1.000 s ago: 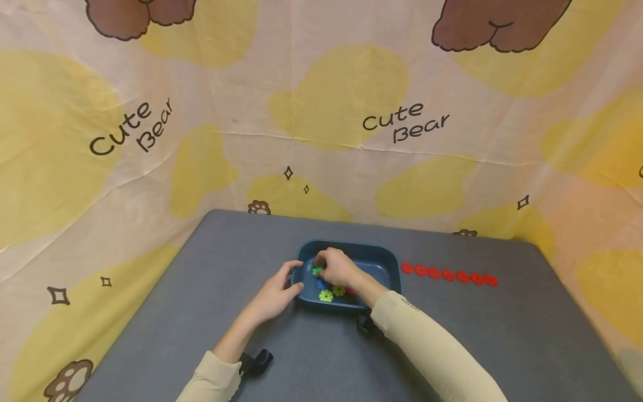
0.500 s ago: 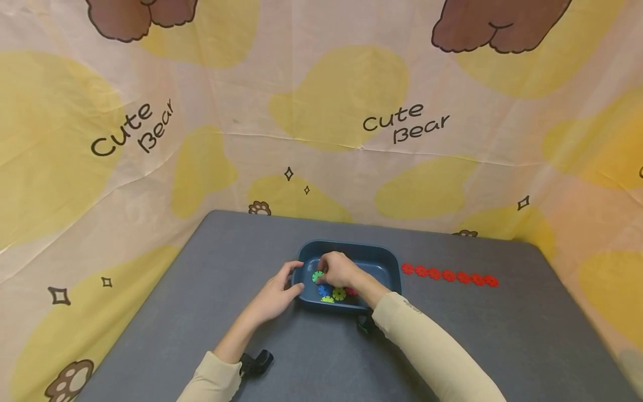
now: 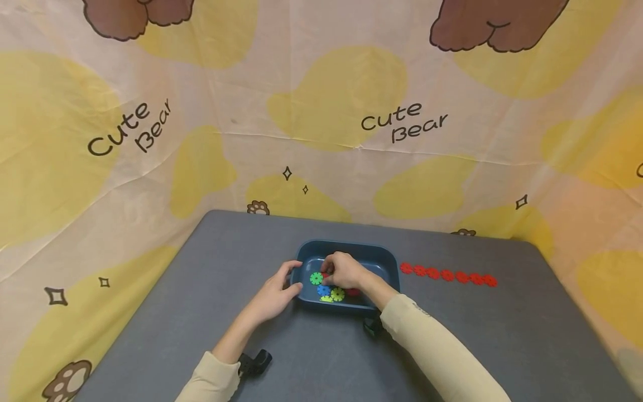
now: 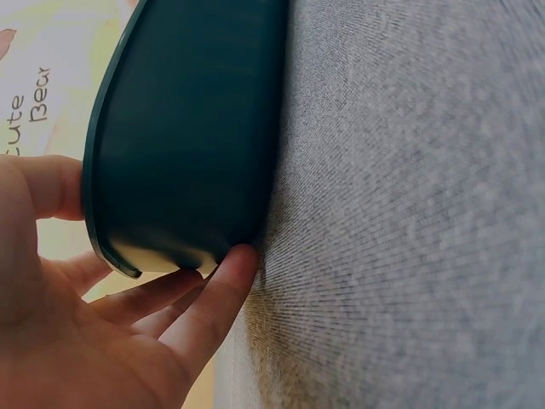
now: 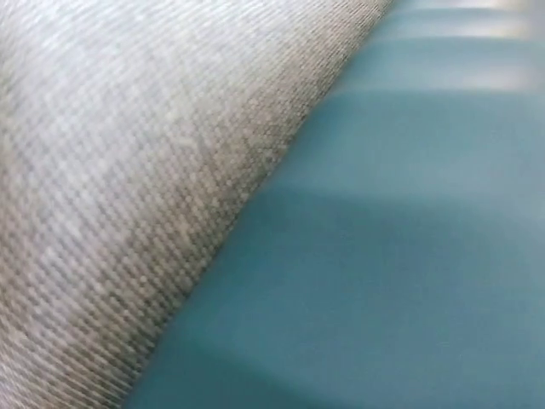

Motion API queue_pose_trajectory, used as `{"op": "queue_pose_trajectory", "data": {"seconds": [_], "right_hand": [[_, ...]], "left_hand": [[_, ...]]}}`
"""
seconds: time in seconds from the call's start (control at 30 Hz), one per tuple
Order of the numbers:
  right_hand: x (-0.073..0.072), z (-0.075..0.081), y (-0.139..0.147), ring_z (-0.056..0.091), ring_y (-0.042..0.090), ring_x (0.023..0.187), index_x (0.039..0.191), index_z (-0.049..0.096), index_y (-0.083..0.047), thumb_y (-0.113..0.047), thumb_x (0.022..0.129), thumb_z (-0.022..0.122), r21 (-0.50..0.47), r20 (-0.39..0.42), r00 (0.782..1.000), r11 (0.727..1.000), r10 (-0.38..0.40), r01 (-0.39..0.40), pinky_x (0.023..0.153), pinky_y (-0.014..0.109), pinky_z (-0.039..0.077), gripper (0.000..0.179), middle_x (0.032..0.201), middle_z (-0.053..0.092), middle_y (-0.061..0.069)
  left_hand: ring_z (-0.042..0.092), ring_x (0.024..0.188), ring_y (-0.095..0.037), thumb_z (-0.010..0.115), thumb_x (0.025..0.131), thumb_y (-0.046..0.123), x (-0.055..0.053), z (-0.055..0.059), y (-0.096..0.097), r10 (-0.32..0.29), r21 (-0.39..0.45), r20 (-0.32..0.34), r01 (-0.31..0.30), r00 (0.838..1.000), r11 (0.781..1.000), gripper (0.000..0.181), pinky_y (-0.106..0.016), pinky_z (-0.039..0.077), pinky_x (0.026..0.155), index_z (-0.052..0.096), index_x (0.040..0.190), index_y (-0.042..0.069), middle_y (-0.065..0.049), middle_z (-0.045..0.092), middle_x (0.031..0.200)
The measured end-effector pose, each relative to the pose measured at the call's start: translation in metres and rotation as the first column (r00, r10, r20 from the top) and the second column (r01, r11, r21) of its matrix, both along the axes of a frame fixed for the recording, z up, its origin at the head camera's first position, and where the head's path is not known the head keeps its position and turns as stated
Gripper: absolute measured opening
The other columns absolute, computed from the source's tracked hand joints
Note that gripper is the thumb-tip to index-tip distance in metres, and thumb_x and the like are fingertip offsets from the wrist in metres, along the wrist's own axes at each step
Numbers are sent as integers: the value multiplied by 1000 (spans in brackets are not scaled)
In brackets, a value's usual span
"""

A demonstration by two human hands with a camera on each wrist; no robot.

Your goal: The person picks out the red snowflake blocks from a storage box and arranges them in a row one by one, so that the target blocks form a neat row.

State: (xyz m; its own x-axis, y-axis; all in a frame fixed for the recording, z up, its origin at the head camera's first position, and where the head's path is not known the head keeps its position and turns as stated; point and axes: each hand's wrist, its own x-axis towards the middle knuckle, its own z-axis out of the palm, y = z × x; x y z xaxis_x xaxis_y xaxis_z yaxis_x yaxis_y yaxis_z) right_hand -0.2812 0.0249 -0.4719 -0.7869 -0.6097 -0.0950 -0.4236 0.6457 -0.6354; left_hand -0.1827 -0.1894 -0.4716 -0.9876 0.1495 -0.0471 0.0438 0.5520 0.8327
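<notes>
A dark blue plastic tray stands on the table. My left hand grips its left end, thumb at the rim; the left wrist view shows fingers against the tray's outer wall. My right hand reaches inside, thumb and forefinger pinching a red slotted disc, mostly hidden by the fingers. Close by lie a green slotted disc, a blue one, and yellow-green discs. Another red disc shows partly under the right hand. The right wrist view catches only tabletop and tray wall.
To the right of the tray, several red slotted discs lie in a straight row on the grey table. Behind the table hangs a patterned cloth. Each wrist carries a black camera.
My right hand has shifted slightly right within the tray, leaving the green disc, and a red disc now shows at its fingertips. A yellow-green disc has tipped. The left hand stays put.
</notes>
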Motion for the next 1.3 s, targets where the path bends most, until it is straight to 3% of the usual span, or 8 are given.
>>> {"op": "queue_pose_trajectory", "data": {"seconds": [0.27, 0.43, 0.77, 1.3], "right_hand": [[-1, -1, 1, 58, 16, 82, 98, 72, -9, -14, 84, 84, -5, 0, 1000, 1000, 9, -9, 79, 36, 52, 20, 89, 63, 0], [1, -2, 3, 57, 15, 77, 96, 65, -12, -16, 85, 84, -28, 14, 1000, 999, -23, 23, 73, 33, 51, 22, 85, 61, 0], [2, -1, 5, 57, 15, 62, 102, 64, -13, -13, 90, 77, -65, 4, 998, 996, -57, 57, 61, 30, 49, 18, 74, 61, 0], [22, 28, 32, 59, 14, 64, 111, 66, -14, -13, 92, 75, -84, -10, 996, 993, -84, 83, 61, 31, 50, 21, 78, 62, -3]], "left_hand": [[45, 138, -43, 58, 101, 23, 1, 2, -1, -11, -7, 1, 11, 1000, 1000, 50, -66, 37, 108, 43, 149, 18, -22, 43, 154], [45, 138, -43, 58, 102, 22, 0, 0, 0, -6, -3, 1, 6, 1000, 1000, 50, -66, 36, 108, 44, 149, 19, -22, 43, 154], [46, 137, -42, 58, 102, 22, 0, 0, 0, -3, 4, 3, 3, 1000, 1000, 49, -66, 37, 107, 44, 149, 19, -22, 44, 153], [44, 139, -43, 58, 102, 23, -2, -1, 1, 1, -18, 2, -1, 1000, 1000, 50, -65, 35, 109, 42, 149, 20, -22, 42, 154]]}}
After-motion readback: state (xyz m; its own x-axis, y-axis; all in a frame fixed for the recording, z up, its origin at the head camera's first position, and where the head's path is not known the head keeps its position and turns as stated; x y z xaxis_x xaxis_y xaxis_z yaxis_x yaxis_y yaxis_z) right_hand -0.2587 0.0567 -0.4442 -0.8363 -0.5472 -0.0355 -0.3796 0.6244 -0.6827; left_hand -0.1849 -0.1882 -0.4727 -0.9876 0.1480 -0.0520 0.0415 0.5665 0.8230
